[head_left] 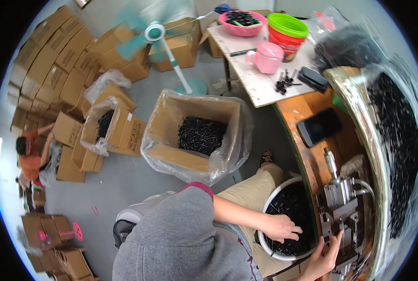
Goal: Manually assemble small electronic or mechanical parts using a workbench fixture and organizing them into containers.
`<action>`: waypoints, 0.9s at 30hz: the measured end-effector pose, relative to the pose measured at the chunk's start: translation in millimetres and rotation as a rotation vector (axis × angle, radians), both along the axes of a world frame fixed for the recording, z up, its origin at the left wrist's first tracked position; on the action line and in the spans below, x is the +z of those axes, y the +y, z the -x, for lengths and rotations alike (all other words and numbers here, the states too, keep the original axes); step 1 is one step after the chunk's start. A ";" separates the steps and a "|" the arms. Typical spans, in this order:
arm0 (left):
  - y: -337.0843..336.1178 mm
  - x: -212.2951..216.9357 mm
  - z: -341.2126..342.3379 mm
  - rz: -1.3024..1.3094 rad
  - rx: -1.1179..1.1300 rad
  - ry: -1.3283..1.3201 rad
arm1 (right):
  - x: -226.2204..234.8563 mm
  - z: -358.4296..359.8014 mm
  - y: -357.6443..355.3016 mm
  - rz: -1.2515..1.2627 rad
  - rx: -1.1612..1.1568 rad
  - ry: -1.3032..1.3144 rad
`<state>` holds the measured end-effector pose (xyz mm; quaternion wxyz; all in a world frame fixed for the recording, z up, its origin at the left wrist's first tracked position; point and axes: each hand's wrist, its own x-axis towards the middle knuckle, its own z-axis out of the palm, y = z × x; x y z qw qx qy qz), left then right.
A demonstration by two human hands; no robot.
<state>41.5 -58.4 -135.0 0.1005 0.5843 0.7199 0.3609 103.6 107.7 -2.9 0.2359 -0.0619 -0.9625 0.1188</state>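
My left hand is over a white bucket of black plastic pieces. Its bent fingers are apart and reach down toward the pieces, with nothing visible in them. My right hand is beside the metal fixture on the wooden bench. Thumb and fingers there are stretched and apart, the fingertips close to the fixture's lower part; no held piece can be made out. The bucket stands between my legs and the bench edge.
A plastic-lined carton of black pieces stands on the floor. A phone lies on the bench. A white table holds a pink mug and tubs. A fan, stacked cartons and another person are farther off.
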 end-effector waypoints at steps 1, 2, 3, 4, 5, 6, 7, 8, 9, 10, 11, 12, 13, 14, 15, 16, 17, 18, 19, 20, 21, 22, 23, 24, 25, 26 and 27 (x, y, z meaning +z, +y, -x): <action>-6.4 -2.2 1.6 -0.013 0.027 0.006 | 25.3 1.4 -16.9 -0.046 0.038 -0.029; -14.9 -6.0 1.5 -0.026 0.061 0.013 | 27.6 6.0 -20.0 -0.072 0.102 0.124; -24.1 -9.8 1.0 -0.039 0.097 0.020 | 26.3 3.2 -22.2 -0.069 0.110 0.176; -33.6 -14.3 0.3 -0.048 0.139 0.022 | 24.7 -0.8 -25.3 -0.065 0.117 0.229; -43.2 -19.5 0.0 -0.058 0.177 0.026 | 27.7 -0.2 -32.1 -0.140 0.166 0.289; -52.4 -25.0 -0.4 -0.068 0.216 0.030 | 21.4 -4.7 -35.5 -0.083 0.173 0.275; -61.4 -33.6 -3.3 -0.071 0.267 0.016 | 14.1 -8.9 -40.7 -0.063 0.188 0.222; -70.5 -38.4 -6.8 -0.055 0.329 0.019 | 10.4 -11.1 -49.6 -0.047 0.198 0.167; -79.4 -43.1 -11.4 -0.039 0.392 0.021 | 7.2 -6.6 -59.1 -0.046 0.334 0.202; -88.5 -46.1 -16.7 -0.025 0.457 0.022 | -3.0 -10.0 -65.1 0.027 0.362 0.057; -97.2 -46.7 -23.5 0.012 0.533 0.025 | -12.8 -9.8 -68.1 0.048 0.458 -0.001; -103.5 -52.5 -29.2 0.027 0.573 -0.002 | -23.5 -10.1 -70.6 0.068 0.552 -0.060; -109.2 -63.2 -35.3 0.042 0.610 -0.030 | -38.9 -11.6 -69.8 0.120 0.577 -0.172; -113.4 -67.8 -38.3 0.053 0.641 -0.055 | -53.6 -13.6 -68.0 0.168 0.595 -0.282; -116.4 -68.5 -39.4 0.001 0.659 -0.048 | -66.8 -16.9 -66.2 0.264 0.552 -0.386; -117.2 -68.4 -39.2 -0.011 0.681 -0.061 | -72.4 -14.3 -67.0 0.230 0.549 -0.447; -115.9 -67.4 -38.2 -0.024 0.700 -0.072 | -80.8 -13.3 -64.8 0.197 0.551 -0.468; -115.3 -66.1 -37.3 -0.036 0.719 -0.084 | -89.6 -13.3 -61.2 0.165 0.551 -0.489; -116.3 -64.7 -37.4 -0.036 0.720 -0.090 | -95.6 -12.9 -58.3 0.144 0.528 -0.521; -116.8 -64.8 -37.3 -0.043 0.726 -0.088 | -100.4 -11.8 -56.0 0.123 0.502 -0.550; -116.5 -65.8 -37.8 -0.049 0.730 -0.087 | -105.1 -10.7 -54.0 0.102 0.475 -0.577; -115.5 -67.0 -38.5 -0.056 0.733 -0.088 | -110.0 -10.3 -51.2 0.080 0.463 -0.592; -115.7 -69.2 -38.7 -0.084 0.739 -0.080 | -114.4 -9.9 -48.9 0.058 0.450 -0.606; -116.2 -68.9 -38.8 -0.091 0.745 -0.084 | -118.1 -9.1 -46.6 0.036 0.437 -0.620; -116.2 -69.6 -39.1 -0.098 0.746 -0.091 | -119.2 -9.3 -46.5 0.005 0.445 -0.602; -116.7 -69.9 -38.9 -0.105 0.746 -0.099 | -120.0 -10.0 -46.7 -0.025 0.453 -0.583; -117.7 -69.2 -38.0 -0.107 0.750 -0.094 | -120.2 -10.5 -47.7 -0.055 0.461 -0.564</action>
